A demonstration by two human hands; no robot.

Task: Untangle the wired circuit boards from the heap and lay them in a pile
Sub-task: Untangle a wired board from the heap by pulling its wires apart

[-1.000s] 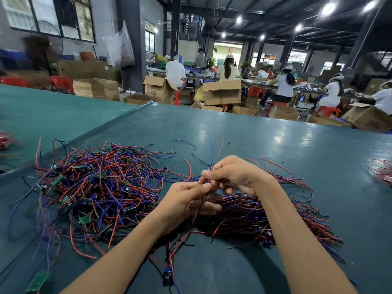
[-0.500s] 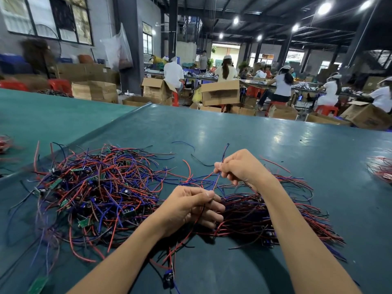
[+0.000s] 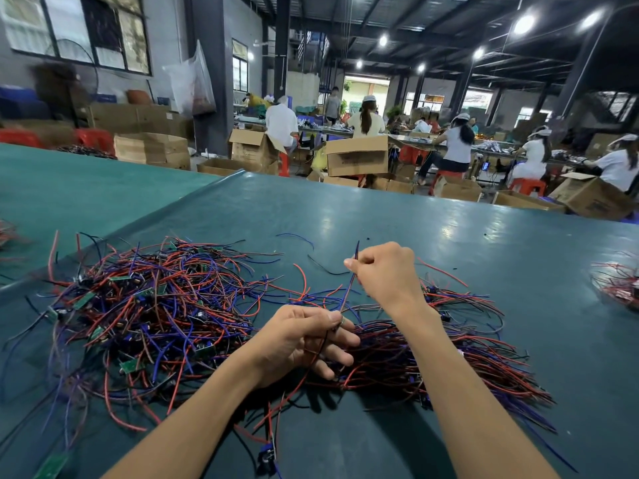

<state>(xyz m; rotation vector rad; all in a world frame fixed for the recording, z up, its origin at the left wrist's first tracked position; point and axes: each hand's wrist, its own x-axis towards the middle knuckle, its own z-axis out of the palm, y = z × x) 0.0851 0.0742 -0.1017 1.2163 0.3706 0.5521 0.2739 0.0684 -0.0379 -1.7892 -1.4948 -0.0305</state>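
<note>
One blue wire (image 3: 348, 288) runs straight between the hands: the right hand (image 3: 385, 273) pinches its upper end in curled fingers, and the left hand (image 3: 304, 344) grips the lower end along with red and black leads. The tangled heap (image 3: 148, 312) of boards sprawls to the left. The straighter pile (image 3: 432, 364) lies just right of the left hand, both on the green table (image 3: 449, 243).

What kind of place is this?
Likely an electronics assembly workshop: a tangled heap of red and blue wired circuit boards on a green-covered table, open brown cardboard boxes, and seated workers behind.
</note>
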